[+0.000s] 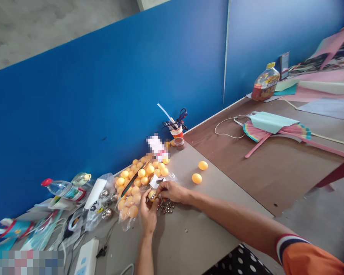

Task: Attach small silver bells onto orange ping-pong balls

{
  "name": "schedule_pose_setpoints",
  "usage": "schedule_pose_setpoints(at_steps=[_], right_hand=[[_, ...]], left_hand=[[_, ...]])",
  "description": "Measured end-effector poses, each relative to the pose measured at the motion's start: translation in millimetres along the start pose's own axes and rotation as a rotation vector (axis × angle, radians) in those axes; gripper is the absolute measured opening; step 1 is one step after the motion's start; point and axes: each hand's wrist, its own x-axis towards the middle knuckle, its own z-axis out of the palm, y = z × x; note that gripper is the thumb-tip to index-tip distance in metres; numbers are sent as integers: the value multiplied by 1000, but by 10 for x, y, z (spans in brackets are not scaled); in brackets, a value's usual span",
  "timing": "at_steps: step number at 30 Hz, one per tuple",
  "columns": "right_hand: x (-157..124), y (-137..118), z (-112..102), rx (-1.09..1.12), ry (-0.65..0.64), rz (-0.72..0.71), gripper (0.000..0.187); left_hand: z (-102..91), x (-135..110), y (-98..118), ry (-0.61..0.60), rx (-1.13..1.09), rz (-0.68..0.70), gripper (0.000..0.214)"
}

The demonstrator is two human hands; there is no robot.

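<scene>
My left hand (pixel 148 214) grips a small orange ball (pixel 151 195) between thumb and fingers, just above the grey table (pixel 189 236). My right hand (pixel 170 191) pinches at the ball's right side with closed fingertips; what it holds there is too small to name. A little heap of small metal pieces (pixel 166 206) lies under the two hands. Behind them sits a clear bag of several orange balls (pixel 137 179) with a dark stick across it. Two loose orange balls (pixel 200 172) rest to the right.
A blue partition (pixel 103 95) backs the table. At left lie a water bottle (pixel 63 188), shiny round bells (pixel 107 213), packets and cables. A red cup with tools (pixel 176 128) stands at the back. On the brown table (pixel 275 172) are paper kites and a bottle (pixel 265 84).
</scene>
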Motion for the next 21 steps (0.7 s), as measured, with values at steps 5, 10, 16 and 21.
schedule_pose_setpoints(at_steps=[5, 10, 16, 21], right_hand=[[-14, -20, 4, -31, 17, 36, 13], [-14, -20, 4, -126, 57, 34, 8], [-27, -8, 67, -387, 196, -51, 13], [-29, -58, 29, -324, 190, -102, 8]], left_hand=[[10, -7, -11, 8, -6, -11, 59], [25, -27, -4, 1, -22, -14, 56], [57, -49, 4, 14, -58, -32, 53], [52, -29, 40, 16, -117, -65, 54]])
